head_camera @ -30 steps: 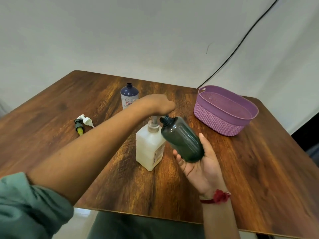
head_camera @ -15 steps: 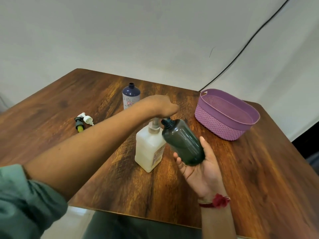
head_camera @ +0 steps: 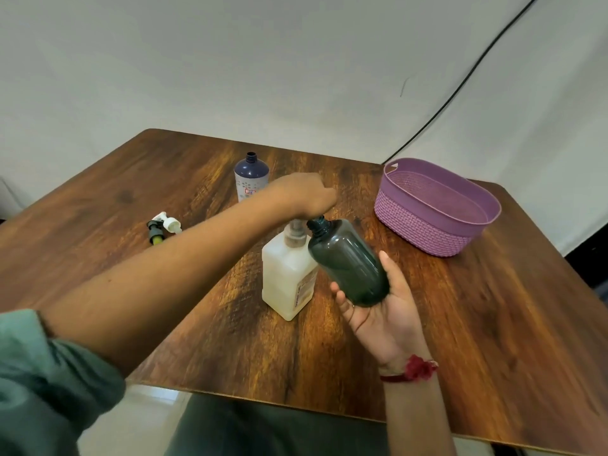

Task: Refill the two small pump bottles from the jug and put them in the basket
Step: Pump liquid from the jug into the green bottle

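Wooden bench (head_camera: 493, 324) against a plain grey backdrop, head view: my left grip (head_camera: 306, 195) is curled down over the jug pump (head_camera: 296, 230) of the white jug (head_camera: 286, 281) at mid-bench. My right grip (head_camera: 385, 311) is clamped round the base of the dark bottle (head_camera: 348, 261), tilted with its open mouth just beside the pump; the basket (head_camera: 421, 225) sits well off to the right. I cannot see the nozzle under my fingers, so a press could squirt past that narrow neck, and pushing hard might tip the unsteadied jug.
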